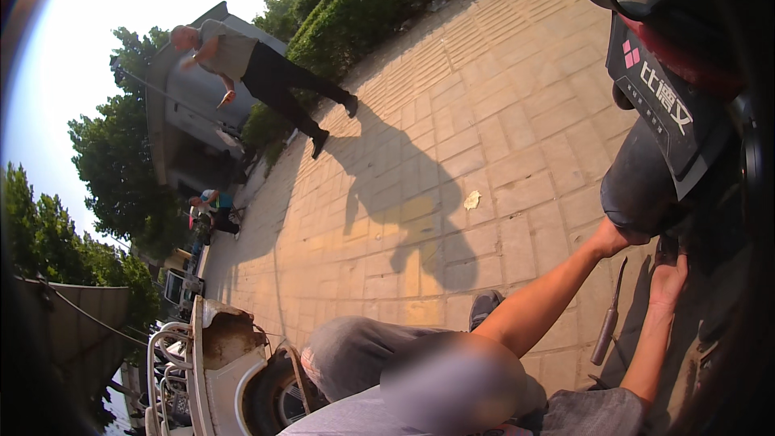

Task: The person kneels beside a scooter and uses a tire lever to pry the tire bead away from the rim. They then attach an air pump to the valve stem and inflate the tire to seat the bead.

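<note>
My left hand (619, 238) is at the bottom of a black rubber tyre (633, 178), its fingers curled under the edge and partly hidden. Close by, my right hand (669, 278) reaches in below the tyre, palm turned up. Its fingertips meet a dark part in deep shadow, and its grip is unclear. Above the tyre hangs a dark mudguard flap (654, 91) with a pink mark and white writing. A screwdriver-like tool (607, 328), brown-handled with a slim dark shaft, lies on the paving between my forearms.
A white, rust-stained vehicle body (221, 351) with a wheel stands beside my knee (345, 351). A person (233, 60) stands on the brick paving (514, 151); another person (215, 209) sits farther off. A hedge (375, 12) edges the pavement. A blurred patch covers part of my lap.
</note>
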The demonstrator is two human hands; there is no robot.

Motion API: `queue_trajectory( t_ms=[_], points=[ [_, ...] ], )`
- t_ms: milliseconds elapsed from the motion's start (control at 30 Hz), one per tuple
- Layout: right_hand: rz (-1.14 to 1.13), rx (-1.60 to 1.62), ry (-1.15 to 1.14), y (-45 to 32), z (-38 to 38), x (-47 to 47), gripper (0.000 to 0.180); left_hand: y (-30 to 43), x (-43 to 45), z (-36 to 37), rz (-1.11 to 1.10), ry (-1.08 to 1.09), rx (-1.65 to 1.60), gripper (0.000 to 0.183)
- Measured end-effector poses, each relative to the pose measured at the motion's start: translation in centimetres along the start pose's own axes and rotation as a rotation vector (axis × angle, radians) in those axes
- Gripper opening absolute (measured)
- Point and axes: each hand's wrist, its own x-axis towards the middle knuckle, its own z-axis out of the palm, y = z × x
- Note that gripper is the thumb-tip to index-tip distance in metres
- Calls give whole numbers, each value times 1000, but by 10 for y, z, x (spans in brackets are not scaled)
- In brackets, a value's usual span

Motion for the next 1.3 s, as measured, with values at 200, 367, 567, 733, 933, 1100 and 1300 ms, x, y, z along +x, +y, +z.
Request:
queue_trajectory(
  t_ms=[200, 367, 567, 733, 933, 1100, 1300],
  points=[
    [-174, 200, 239, -55, 34, -38, 27, -26, 6, 1, 211, 184, 157, 49],
    [-161, -338, -122, -104, -19, -108, 18, -28, 13, 8, 128, 61, 133, 47],
    [-345, -764, -124, -67, 60, -136, 40, -27, -3, 9, 176, 240, 119, 47],
    [-21, -104, 144, -84, 28, -126, 58, 3, -33, 52, -358, 113, 301, 66],
    [-308, -1396, -577, -16, 52, -142, 14, 37, -66, 57, -118, -394, 96, 91],
    [99, -1793, -658, -14, 60, -109, 18, 48, -62, 44, -255, -287, 80, 75],
    [-455, -1249, -301, -21, 46, -114, 35, 14, -45, -19, -289, -28, -316, 34]
  ],
)
